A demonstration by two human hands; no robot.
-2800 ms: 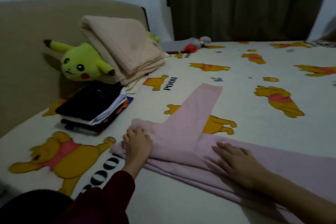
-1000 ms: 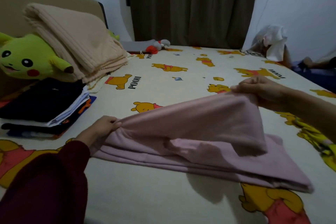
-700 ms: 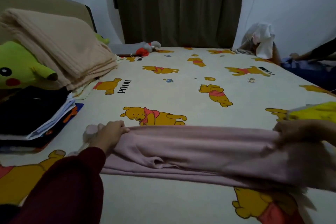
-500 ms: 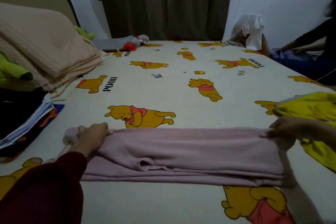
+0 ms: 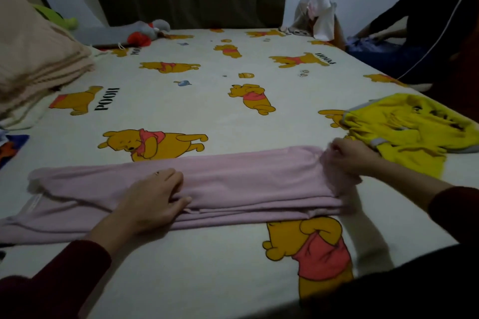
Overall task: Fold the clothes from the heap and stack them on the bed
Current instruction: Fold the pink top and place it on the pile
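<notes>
A pink garment (image 5: 246,179) lies across the bed (image 5: 207,101) as a long folded strip, running left to right in front of me. My left hand (image 5: 153,199) presses flat on its middle with straight fingers. My right hand (image 5: 350,156) grips the bunched right end of the strip, slightly blurred. A crumpled yellow garment (image 5: 404,132) lies on the bed just right of my right hand. Only a corner of the stack of folded dark clothes (image 5: 10,145) shows at the left edge.
A folded beige blanket (image 5: 33,59) sits at far left. A grey and red plush toy (image 5: 147,32) lies at the far end by the dark curtain. Another person (image 5: 425,21) sits off the bed's right side, near hanging white cloth (image 5: 317,13).
My left hand let go of the strip's left end and moved to press its middle. My right hand still holds the right end. The view has swung right, hiding most of the stack.
</notes>
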